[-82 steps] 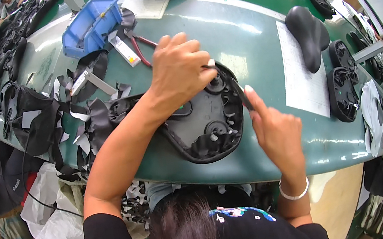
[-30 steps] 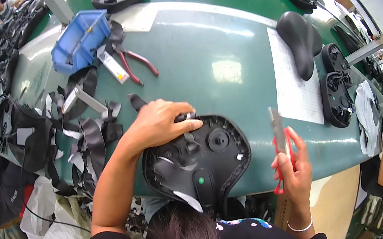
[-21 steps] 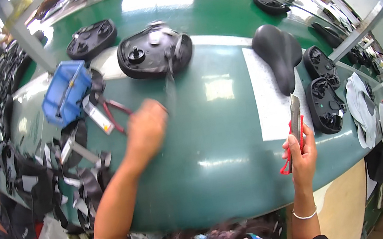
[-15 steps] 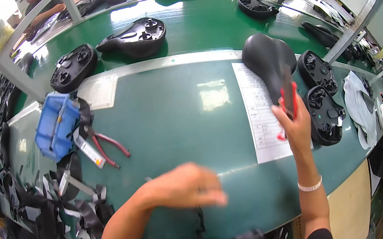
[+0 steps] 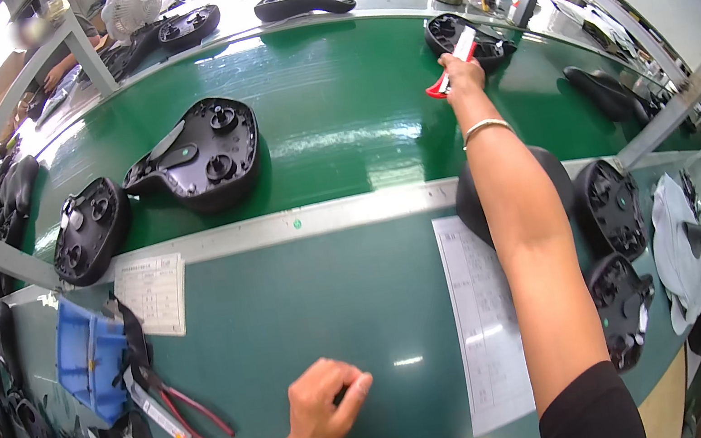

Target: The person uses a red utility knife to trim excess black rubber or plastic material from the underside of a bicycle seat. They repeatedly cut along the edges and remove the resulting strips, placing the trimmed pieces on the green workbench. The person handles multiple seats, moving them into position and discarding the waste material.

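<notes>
Stretched far forward over the green belt, my right hand [image 5: 463, 75] is closed on a red-handled tool [image 5: 440, 88] with a pale, blade-like end; its exact kind is unclear. The hand is beside an upturned black bicycle saddle [image 5: 440, 32] at the belt's far right, partly overlapping it in view. My left hand [image 5: 329, 401] hovers low over the near green table [image 5: 365, 308], its fingers curled into a loose fist with nothing visible inside. A smooth black saddle [image 5: 553, 178] lies top up under my right forearm, partly hidden by it.
Two upturned saddles [image 5: 189, 157] [image 5: 91, 232] sit at the belt's left. More upturned saddles [image 5: 610, 210] stand right of a printed sheet [image 5: 478, 327]. A blue bin [image 5: 89, 361], red-handled pliers [image 5: 188, 410] and black scraps are at left. Metal frame posts [image 5: 657, 101] rise at the sides.
My right hand has reached forward with the red-handled tool, from the near table to the far belt. My left hand has shifted left and its fingers have curled in. The view has tilted up.
</notes>
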The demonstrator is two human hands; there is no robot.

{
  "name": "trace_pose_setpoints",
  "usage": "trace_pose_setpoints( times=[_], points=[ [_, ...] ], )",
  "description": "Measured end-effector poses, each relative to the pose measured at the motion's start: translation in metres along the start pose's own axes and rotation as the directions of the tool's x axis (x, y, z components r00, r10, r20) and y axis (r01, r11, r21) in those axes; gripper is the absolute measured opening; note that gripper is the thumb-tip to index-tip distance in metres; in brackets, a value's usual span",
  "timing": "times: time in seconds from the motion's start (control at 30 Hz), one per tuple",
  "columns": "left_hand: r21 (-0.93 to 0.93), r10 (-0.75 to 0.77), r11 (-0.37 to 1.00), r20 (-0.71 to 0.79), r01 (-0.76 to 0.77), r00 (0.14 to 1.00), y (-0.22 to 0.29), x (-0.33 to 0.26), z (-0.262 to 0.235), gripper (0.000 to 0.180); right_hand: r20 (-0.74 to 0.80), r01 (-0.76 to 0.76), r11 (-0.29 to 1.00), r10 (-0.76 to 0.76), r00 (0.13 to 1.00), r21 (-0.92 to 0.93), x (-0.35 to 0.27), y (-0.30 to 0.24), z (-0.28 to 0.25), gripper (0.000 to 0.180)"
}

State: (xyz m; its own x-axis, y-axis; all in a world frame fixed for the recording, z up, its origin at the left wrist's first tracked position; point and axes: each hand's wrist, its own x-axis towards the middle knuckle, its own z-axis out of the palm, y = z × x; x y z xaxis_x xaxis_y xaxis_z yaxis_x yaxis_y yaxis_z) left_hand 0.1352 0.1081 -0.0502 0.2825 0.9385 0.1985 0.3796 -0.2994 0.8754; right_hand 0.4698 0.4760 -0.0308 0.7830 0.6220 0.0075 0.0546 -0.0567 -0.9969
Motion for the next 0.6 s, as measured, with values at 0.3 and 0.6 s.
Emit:
trace_pose_setpoints(
  times=[0.3,0.6],
  points=[
    [-0.045,0.041,0.998,0.088,-0.037,0.995,-0.001,0.003,-0.001,0.007,0.043,0.145,0.788,-0.149,0.988,-0.598,0.122,0.023,-0.01,0.04],
    [-0.129,-0.056,0.99,-0.038,0.051,0.998,-0.006,0.004,0.006,0.016,0.538,-0.107,0.992,0.051,0.841,0.073,-0.038,0.004,-0.05,0.054]
  ],
)
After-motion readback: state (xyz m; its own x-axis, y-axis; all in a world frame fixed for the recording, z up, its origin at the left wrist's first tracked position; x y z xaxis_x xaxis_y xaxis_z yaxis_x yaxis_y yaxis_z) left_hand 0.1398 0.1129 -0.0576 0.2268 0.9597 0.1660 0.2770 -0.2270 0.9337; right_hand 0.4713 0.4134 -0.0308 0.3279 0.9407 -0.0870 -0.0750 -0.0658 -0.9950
